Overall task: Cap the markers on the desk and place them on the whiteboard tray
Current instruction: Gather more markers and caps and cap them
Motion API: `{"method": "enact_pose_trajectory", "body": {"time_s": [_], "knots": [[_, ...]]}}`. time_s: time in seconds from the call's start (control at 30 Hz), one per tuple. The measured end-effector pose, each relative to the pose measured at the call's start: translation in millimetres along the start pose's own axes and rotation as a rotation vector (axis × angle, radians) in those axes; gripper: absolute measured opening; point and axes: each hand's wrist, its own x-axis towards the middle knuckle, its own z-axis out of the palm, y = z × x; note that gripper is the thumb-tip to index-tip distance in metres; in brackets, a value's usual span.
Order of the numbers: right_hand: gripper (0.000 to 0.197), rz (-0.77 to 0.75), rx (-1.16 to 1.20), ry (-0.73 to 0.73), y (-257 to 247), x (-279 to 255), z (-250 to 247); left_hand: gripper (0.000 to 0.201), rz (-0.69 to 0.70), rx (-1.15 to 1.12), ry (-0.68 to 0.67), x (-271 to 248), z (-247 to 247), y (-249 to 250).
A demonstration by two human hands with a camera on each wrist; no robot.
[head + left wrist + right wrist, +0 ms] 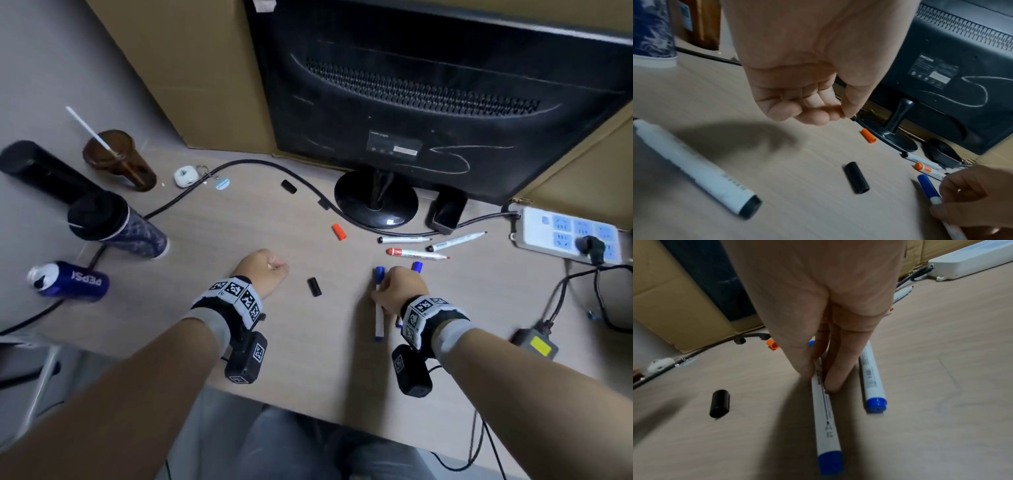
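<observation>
The right hand pinches a capped blue-and-white plastic marker against the desk, likely to lift it; at nine o'clock, the left hand hovers curled, holding nothing

A pale wood-grain desk carries a black monitor's round stand, a white power strip at right, and a toppled Pepsi can beside a patterned cup at left. Loose on its surface lie an orange cap, two black caps, three uncapped markers and two capped blue markers.
</observation>
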Motion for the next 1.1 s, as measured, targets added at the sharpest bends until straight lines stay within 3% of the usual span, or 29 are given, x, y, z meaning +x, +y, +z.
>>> {"method": "enact_pose_trajectory", "body": {"time_s": [0.1,0.23,0.3,0.47,0.67,0.77,0.93,1.1], "knots": [[0.014,0.013,-0.032,0.017,-7,0,-2,0.009,-0.005,-0.01,-0.002,0,-9,-6],[0.016,-0.135,-0.017,0.091,-36,-1,-1,0.015,-0.063,0.003,0.009,-1,-24,-16],[0.022,-0.207,0.009,0.046,-57,-1,7,0.027,-0.123,0.019,0.026,-3,-33,-22],[0.039,-0.224,-0.032,-0.06,-89,-1,33,0.042,-0.312,0.017,-0.021,-14,-43,-44],[0.02,-0.288,-0.023,-0.063,-89,-1,46,0.052,-0.448,-0.044,-0.094,-14,-33,-78],[0.018,-0.28,0.077,-0.07,-89,-2,43,0.049,-0.447,0.036,-0.091,-13,-27,-79],[0.016,-0.251,0.273,-0.099,-87,-7,36,0.023,-0.431,0.11,-0.105,-12,-22,-74],[0.018,-0.222,0.362,-0.134,-80,-15,27,0.022,-0.274,0.164,-0.134,-14,-21,-63]]}}
